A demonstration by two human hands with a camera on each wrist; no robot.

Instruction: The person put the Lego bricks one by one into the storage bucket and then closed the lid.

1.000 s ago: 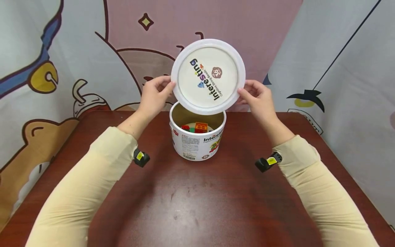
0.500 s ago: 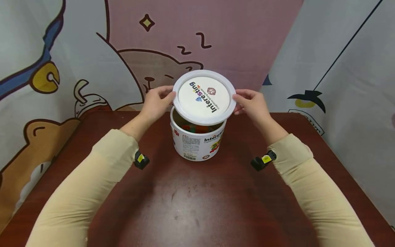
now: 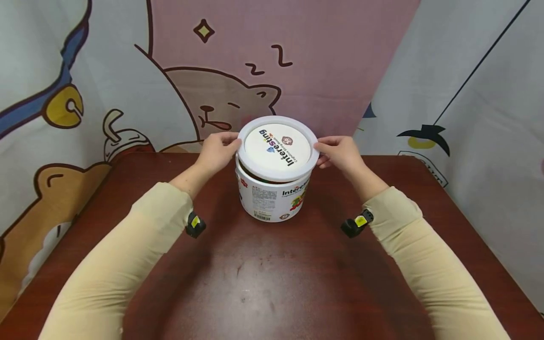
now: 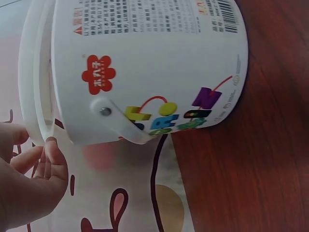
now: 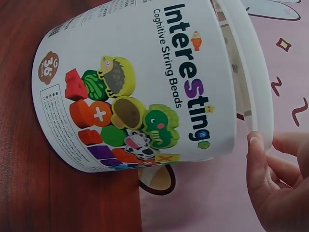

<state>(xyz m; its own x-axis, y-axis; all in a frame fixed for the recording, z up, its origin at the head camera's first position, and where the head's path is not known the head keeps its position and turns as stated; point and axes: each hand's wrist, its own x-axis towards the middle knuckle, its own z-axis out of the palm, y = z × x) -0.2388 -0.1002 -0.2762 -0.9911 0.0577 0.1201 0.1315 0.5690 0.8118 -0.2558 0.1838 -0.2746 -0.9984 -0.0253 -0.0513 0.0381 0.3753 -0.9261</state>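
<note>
A round white lid (image 3: pixel 278 148) with printed lettering sits just over the mouth of a white bucket (image 3: pixel 272 200) on the table. My left hand (image 3: pixel 217 153) pinches the lid's left edge between thumb and fingers, and my right hand (image 3: pixel 340 153) pinches the opposite edge. A dark gap shows between lid and bucket rim at the front. In the left wrist view the bucket's handle (image 4: pixel 123 123) hangs at its side, and a narrow gap runs under the lid. The right wrist view shows that gap too, beside printed bead pictures (image 5: pixel 125 111). The bucket's contents are hidden.
The dark red-brown table (image 3: pixel 255 283) stretches around the bucket. Behind it hangs a cloth backdrop (image 3: pixel 331 56) with cartoon animals, reaching down to the table's far edge. Black wrist cameras (image 3: pixel 195 225) are strapped at both cuffs.
Both hands have lowered the lid from a raised, tilted position toward the bucket's mouth, and it lies flatter. The coloured blocks inside have gone out of sight. The bucket stays in place.
</note>
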